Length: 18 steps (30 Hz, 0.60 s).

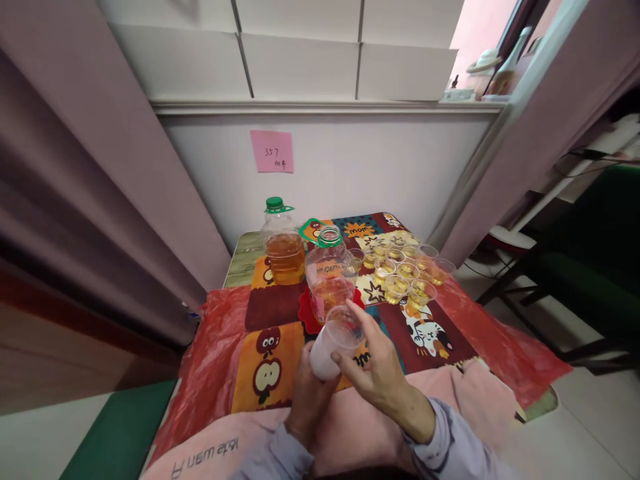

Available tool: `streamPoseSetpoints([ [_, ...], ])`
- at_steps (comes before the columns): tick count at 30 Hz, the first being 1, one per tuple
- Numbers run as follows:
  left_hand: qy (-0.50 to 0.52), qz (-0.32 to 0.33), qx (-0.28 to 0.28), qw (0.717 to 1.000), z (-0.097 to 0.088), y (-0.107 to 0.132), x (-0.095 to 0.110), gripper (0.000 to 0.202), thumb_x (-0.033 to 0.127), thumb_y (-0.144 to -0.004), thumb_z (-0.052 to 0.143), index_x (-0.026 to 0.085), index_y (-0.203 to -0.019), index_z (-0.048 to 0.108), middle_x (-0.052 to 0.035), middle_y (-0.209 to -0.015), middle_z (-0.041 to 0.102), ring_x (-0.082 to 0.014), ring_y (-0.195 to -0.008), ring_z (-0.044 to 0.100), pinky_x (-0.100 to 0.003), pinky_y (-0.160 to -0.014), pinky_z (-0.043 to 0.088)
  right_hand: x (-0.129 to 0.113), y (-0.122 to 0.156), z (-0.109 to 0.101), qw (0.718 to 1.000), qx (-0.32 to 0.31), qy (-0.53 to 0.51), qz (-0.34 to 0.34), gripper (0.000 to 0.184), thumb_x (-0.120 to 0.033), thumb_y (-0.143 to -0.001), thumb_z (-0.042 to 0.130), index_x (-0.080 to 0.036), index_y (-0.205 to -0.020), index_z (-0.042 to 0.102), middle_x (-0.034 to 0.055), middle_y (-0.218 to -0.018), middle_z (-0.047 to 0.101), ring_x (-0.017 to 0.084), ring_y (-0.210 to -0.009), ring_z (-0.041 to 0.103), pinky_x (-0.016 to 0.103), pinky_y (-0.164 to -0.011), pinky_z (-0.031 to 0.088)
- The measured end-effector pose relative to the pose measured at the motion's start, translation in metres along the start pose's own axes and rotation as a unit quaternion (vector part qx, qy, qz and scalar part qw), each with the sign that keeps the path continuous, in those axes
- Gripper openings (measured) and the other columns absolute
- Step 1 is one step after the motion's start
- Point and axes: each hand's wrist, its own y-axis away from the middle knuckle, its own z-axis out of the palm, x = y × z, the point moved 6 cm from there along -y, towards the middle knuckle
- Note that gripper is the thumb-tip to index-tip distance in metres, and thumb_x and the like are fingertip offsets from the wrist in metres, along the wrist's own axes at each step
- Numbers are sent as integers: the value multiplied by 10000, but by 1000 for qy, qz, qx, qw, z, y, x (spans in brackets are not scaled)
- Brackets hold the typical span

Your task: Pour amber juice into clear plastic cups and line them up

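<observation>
My left hand (pixel 306 393) grips the bottom of a stack of clear plastic cups (pixel 334 347), tilted away from me. My right hand (pixel 376 365) pinches the rim of the top cup with thumb and forefinger. Just beyond the cups stands an open plastic bottle (pixel 327 280) with amber liquid and a green neck ring. A second bottle (pixel 283 248) with a green cap and amber liquid stands farther left. Several small cups of yellow liquid (pixel 403 270) cluster at the right back of the table.
The small table carries a colourful patchwork cloth (pixel 270 353) over red plastic sheeting (pixel 210 373). A pink cloth (pixel 225 447) lies across my lap. A pink note (pixel 271 151) is stuck on the wall. Curtains hang at both sides; dark chairs (pixel 590 293) stand to the right.
</observation>
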Motion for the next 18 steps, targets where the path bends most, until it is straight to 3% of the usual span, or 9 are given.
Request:
streamPoseSetpoints([
  [5,4,10,10,1000,0,-3,-4,661,727,-745,848,192,-1116,739,-185,-1134,820,-386,-1031,808,-562,-945,652,6,14,19,995,-85,17,-57,898,-723,-1079,590,-271,-1818,349,191,-1783,532,432,-1644,527,684,-1345,448],
  [7,-2,2,27,1000,-1,-3,-7,668,699,-724,883,192,-1132,733,-178,-1133,818,-385,-1035,807,-562,-956,649,17,12,8,997,-62,-9,-40,926,-795,-1078,525,-266,-1816,346,196,-1793,516,416,-1654,517,657,-1342,460],
  [10,-6,-11,57,998,-3,-3,-13,696,613,-676,928,198,-1191,713,-150,-1110,827,-379,-1018,812,-554,-935,654,58,1,-47,992,116,-41,40,870,-737,-1092,569,-274,-1796,353,191,-1787,515,375,-1667,505,629,-1352,449],
  [13,-4,-21,63,998,-2,-3,-15,684,565,-659,941,204,-1191,706,-132,-1076,834,-371,-992,815,-538,-900,659,117,1,-119,941,316,-17,123,1023,-653,-972,803,-248,-1780,325,216,-1773,504,376,-1671,490,636,-1381,382],
  [15,-6,-24,58,998,-2,-3,-13,660,557,-653,939,209,-1165,708,-123,-1053,832,-371,-983,814,-536,-893,657,162,2,-147,924,333,4,187,1211,-668,-790,946,-183,-1743,378,270,-1763,494,418,-1654,500,612,-1385,373],
  [18,-13,-28,45,999,-2,-4,-10,606,538,-669,929,218,-1133,707,-111,-1047,829,-370,-997,810,-539,-914,652,223,9,-152,917,266,-6,297,1294,-681,-606,1014,-131,-1654,490,319,-1706,548,485,-1594,549,629,-1349,410],
])
